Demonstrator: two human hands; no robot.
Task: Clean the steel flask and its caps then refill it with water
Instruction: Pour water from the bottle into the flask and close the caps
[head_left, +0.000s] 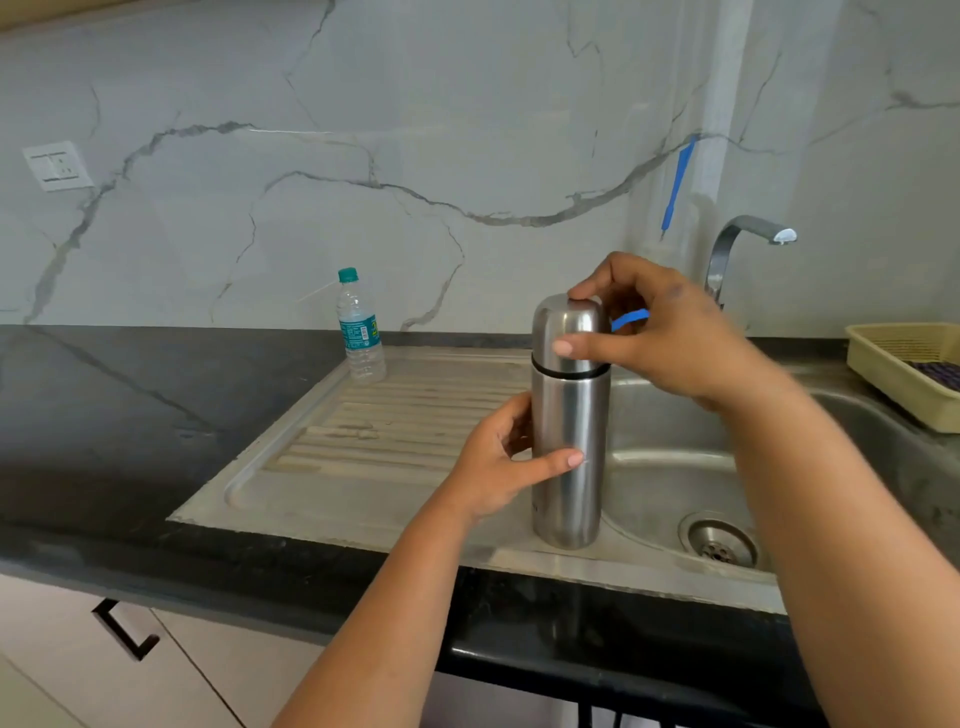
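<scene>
A tall steel flask (569, 415) stands upright on the steel sink surround, right at the edge of the basin. My left hand (498, 462) grips its body at mid height. Its rounded steel outer cap (563, 322) sits on top, above a thin black ring. My right hand (665, 338) holds that cap, with the thumb on the front and the fingers over the top. A blue strip shows behind the cap, partly hidden by my right hand. Any inner cap is out of sight.
The sink basin (670, 483) with its drain (719, 540) lies to the right, and a curved steel tap (737, 244) stands behind it. A plastic water bottle (361, 332) stands at the back of the ribbed drainboard (374, 431). A yellow basket (904, 369) sits far right on the black counter.
</scene>
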